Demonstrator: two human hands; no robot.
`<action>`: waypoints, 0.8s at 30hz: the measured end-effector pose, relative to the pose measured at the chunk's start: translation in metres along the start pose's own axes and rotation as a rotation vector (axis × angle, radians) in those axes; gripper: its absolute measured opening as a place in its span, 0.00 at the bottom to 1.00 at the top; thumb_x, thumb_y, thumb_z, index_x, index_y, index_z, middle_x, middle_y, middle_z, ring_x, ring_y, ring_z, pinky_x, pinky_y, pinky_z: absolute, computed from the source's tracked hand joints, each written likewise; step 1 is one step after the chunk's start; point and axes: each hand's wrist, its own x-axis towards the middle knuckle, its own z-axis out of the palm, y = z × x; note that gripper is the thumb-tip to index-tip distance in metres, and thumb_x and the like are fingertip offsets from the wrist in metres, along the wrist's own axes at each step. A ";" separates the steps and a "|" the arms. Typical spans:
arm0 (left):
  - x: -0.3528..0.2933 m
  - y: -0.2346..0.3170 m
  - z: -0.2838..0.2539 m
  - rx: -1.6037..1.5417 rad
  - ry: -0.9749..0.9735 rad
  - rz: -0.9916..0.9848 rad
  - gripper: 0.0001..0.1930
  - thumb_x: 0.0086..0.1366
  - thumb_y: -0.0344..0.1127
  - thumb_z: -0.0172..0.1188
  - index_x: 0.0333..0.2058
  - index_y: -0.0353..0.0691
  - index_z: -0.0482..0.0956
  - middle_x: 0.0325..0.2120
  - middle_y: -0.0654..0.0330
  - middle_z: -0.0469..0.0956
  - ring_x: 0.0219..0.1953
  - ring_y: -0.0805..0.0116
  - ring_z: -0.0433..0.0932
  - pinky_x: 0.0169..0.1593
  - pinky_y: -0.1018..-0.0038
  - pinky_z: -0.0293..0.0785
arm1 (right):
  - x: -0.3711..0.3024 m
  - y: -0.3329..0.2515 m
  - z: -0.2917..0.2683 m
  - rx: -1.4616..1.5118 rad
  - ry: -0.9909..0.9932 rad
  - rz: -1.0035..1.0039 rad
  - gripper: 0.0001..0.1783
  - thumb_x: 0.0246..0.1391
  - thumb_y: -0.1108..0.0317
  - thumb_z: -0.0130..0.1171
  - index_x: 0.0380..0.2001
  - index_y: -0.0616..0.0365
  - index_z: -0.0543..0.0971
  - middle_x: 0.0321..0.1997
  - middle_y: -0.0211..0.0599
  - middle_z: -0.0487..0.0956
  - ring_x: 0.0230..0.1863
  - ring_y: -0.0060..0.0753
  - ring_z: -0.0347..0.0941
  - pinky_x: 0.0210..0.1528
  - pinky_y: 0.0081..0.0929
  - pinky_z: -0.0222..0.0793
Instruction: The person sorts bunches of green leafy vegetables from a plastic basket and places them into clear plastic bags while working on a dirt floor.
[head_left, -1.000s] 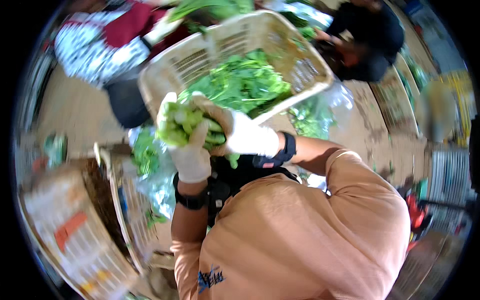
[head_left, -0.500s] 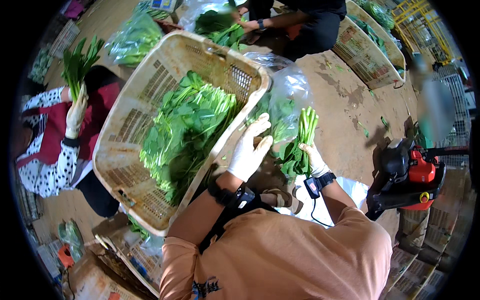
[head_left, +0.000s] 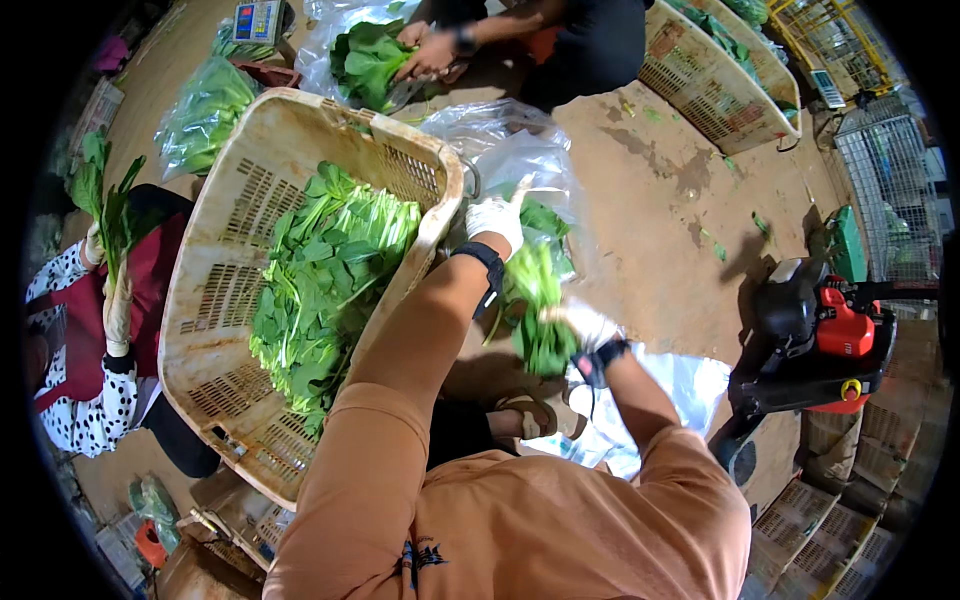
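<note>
The bunch of greens [head_left: 537, 285] is now lying farther left than half a second ago, by the clear bag's near side [head_left: 540, 160]. The right hand [head_left: 585, 324] is gripping it mid-bunch (motion is blurring it). The left hand [head_left: 494, 220] is extending a finger beside the bag; whether it is pinching plastic, I cannot tell. Good handling is keeping stalks bundled, leaves uncrushed.

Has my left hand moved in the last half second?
Yes. Judged against the crate, your left hand has moved forward, away from your body, toward the crate's far right corner.
</note>
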 end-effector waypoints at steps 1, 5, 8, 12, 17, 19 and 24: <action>0.004 -0.009 0.012 0.076 -0.037 -0.040 0.35 0.60 0.37 0.52 0.64 0.58 0.49 0.53 0.50 0.70 0.57 0.55 0.67 0.58 0.59 0.60 | 0.022 -0.012 -0.014 0.045 0.091 -0.123 0.34 0.44 0.68 0.63 0.56 0.63 0.66 0.48 0.35 0.74 0.49 0.29 0.67 0.55 0.25 0.62; 0.007 -0.050 0.075 0.496 -0.214 0.001 0.19 0.60 0.39 0.52 0.52 0.50 0.74 0.43 0.55 0.78 0.53 0.60 0.71 0.55 0.58 0.60 | 0.086 -0.043 -0.086 0.070 0.337 -0.205 0.22 0.43 0.71 0.60 0.45 0.62 0.73 0.36 0.35 0.77 0.37 0.31 0.73 0.40 0.30 0.71; -0.016 -0.045 0.075 0.617 -0.045 0.037 0.14 0.60 0.38 0.52 0.43 0.51 0.80 0.52 0.59 0.70 0.56 0.61 0.64 0.53 0.60 0.59 | 0.096 -0.069 -0.106 -0.365 0.100 0.056 0.22 0.42 0.64 0.63 0.42 0.60 0.77 0.38 0.34 0.79 0.38 0.30 0.71 0.44 0.30 0.66; -0.014 -0.033 0.094 0.429 0.313 0.236 0.22 0.60 0.33 0.48 0.54 0.54 0.70 0.58 0.57 0.63 0.61 0.63 0.58 0.55 0.60 0.58 | 0.144 -0.052 -0.103 -0.301 0.013 0.211 0.19 0.44 0.61 0.63 0.40 0.58 0.78 0.35 0.32 0.79 0.36 0.29 0.71 0.39 0.28 0.67; -0.003 -0.035 0.088 0.106 -0.261 -0.072 0.16 0.65 0.37 0.45 0.46 0.44 0.78 0.47 0.56 0.76 0.49 0.58 0.75 0.49 0.61 0.66 | 0.161 -0.071 -0.060 -0.122 0.187 0.015 0.22 0.42 0.55 0.64 0.38 0.57 0.77 0.32 0.31 0.78 0.31 0.28 0.71 0.36 0.26 0.68; -0.009 -0.039 0.096 0.157 -0.359 -0.046 0.15 0.64 0.37 0.48 0.43 0.43 0.80 0.45 0.57 0.78 0.47 0.60 0.77 0.42 0.63 0.73 | 0.162 -0.082 -0.060 -0.332 0.382 -0.127 0.27 0.36 0.56 0.66 0.42 0.57 0.76 0.36 0.34 0.78 0.35 0.34 0.73 0.39 0.31 0.69; -0.029 -0.038 0.103 0.045 -0.194 0.009 0.13 0.57 0.35 0.55 0.40 0.41 0.80 0.41 0.54 0.78 0.43 0.54 0.77 0.42 0.60 0.73 | 0.185 -0.110 -0.070 -0.448 0.395 0.059 0.28 0.37 0.53 0.65 0.42 0.58 0.76 0.37 0.40 0.79 0.35 0.39 0.75 0.39 0.34 0.70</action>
